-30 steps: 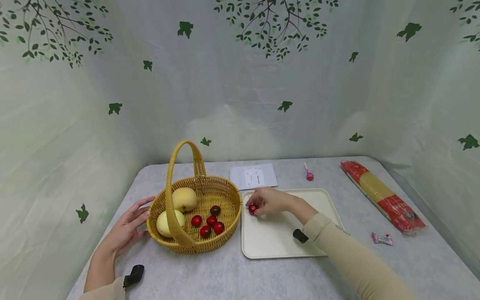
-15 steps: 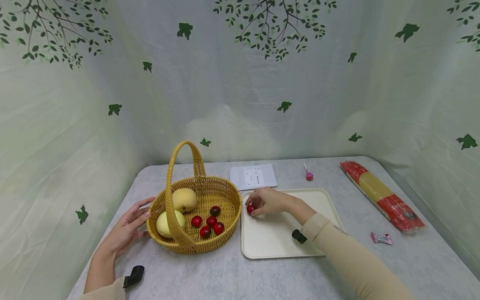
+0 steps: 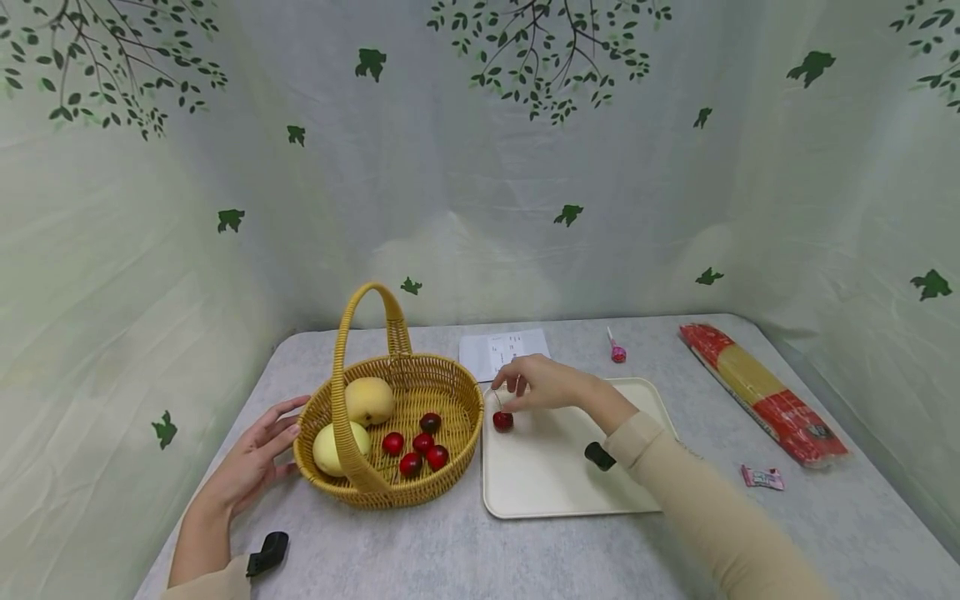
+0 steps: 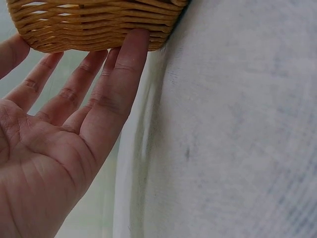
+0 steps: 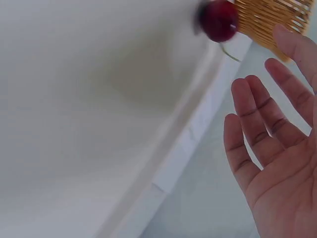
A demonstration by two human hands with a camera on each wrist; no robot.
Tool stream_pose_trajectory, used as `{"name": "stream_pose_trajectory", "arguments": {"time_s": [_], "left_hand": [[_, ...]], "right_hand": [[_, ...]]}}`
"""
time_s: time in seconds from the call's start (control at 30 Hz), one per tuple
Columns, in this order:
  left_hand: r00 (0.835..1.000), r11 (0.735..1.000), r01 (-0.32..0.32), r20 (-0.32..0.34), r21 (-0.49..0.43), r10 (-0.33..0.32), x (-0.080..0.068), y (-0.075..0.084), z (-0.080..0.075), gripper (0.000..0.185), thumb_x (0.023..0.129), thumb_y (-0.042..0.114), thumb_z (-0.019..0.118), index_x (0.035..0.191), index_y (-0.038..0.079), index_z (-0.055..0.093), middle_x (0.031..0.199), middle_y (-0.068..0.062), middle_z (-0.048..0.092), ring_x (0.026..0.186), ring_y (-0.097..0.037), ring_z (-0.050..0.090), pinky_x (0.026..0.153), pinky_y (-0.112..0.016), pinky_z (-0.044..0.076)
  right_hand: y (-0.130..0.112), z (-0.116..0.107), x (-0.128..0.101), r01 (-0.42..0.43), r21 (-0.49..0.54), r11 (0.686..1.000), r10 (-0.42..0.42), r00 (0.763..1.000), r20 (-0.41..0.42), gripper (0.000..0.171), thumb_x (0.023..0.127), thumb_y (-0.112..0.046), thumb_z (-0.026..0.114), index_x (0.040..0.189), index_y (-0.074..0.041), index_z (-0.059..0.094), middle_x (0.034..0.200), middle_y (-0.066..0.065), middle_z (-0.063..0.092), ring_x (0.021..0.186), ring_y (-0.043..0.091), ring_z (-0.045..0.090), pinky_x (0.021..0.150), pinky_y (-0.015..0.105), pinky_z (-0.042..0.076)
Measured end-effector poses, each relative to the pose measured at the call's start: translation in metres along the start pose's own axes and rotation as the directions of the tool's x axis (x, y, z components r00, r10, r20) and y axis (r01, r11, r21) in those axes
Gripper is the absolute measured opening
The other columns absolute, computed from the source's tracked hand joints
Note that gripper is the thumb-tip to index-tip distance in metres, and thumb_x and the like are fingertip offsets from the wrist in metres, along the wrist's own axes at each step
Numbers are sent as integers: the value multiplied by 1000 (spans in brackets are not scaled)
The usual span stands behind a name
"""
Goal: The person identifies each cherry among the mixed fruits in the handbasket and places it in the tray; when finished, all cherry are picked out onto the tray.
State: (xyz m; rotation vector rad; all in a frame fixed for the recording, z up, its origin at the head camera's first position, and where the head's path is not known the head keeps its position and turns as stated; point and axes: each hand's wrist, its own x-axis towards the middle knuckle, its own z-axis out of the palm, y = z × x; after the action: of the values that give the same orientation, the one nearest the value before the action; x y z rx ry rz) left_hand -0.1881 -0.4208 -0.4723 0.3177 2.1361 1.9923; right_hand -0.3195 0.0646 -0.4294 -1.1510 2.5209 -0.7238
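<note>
A red cherry point(image 3: 503, 421) lies on the cream tray point(image 3: 555, 483) near its left rim; the right wrist view shows the cherry point(image 5: 218, 20) apart from my fingers. My right hand point(image 3: 536, 385) hovers just above and behind it, open and holding nothing. A wicker basket point(image 3: 457, 433) with a tall handle holds two yellow pears point(image 3: 368, 398) and several cherries point(image 3: 423, 442). My left hand point(image 3: 255, 458) rests open against the basket's left side, its fingertips point(image 4: 131, 47) touching the weave point(image 4: 94, 25).
A white paper card point(image 3: 504, 351) lies behind the tray, with a pink lollipop point(image 3: 617, 350) to its right. A long red and yellow packet point(image 3: 761, 392) lies along the table's right side, a small pink wrapper point(image 3: 762, 477) in front of it. Curtain walls surround the table.
My right hand let go of the cherry on the tray and lifted up and back, fingers spreading. The left hand and basket stayed where they were.
</note>
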Motion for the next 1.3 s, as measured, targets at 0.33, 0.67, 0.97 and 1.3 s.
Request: {"name": "stream_pose_trajectory", "arguments": {"time_s": [0.33, 0.67, 0.97, 1.3], "left_hand": [[1000, 1000, 8, -16, 15, -8, -1, 0, 1, 52, 117, 14, 44, 168, 15, 30, 139, 22, 62, 122, 2, 65, 91, -34, 62], [1000, 1000, 8, -18, 12, -7, -2, 0, 0, 53, 117, 16, 44, 169, 14, 30, 142, 20, 61, 123, 1, 64, 91, -37, 62], [1000, 1000, -1, 8, -13, 1, 0, -2, -1, 53, 118, 16, 43, 169, 15, 30, 141, 18, 63, 125, 0, 64, 91, -42, 63], [1000, 1000, -3, 12, -23, 4, -1, -3, -2, 53, 118, 15, 42, 169, 16, 30, 141, 16, 63, 125, -2, 64, 90, -43, 63]], "right_hand": [[-45, -23, 25, 76, -35, 996, -76, 997, 10, 33, 104, -26, 73, 133, -10, 72, 100, 1, 75, 93, 14, 71, 85, 28, 58], [-91, -9, 63, 71, -72, 995, -60, 988, 144, 39, 106, -32, 72, 138, -10, 70, 110, 2, 76, 89, 9, 67, 81, 27, 56], [-110, 3, 88, -153, 32, 988, 138, 947, 290, 52, 105, -34, 73, 148, -6, 63, 147, 13, 65, 100, 28, 80, 89, 36, 63], [-114, 10, 106, -367, 106, 924, 301, 870, 391, 61, 104, -39, 73, 152, -5, 57, 124, 13, 74, 97, 28, 81, 86, 38, 65]]}}
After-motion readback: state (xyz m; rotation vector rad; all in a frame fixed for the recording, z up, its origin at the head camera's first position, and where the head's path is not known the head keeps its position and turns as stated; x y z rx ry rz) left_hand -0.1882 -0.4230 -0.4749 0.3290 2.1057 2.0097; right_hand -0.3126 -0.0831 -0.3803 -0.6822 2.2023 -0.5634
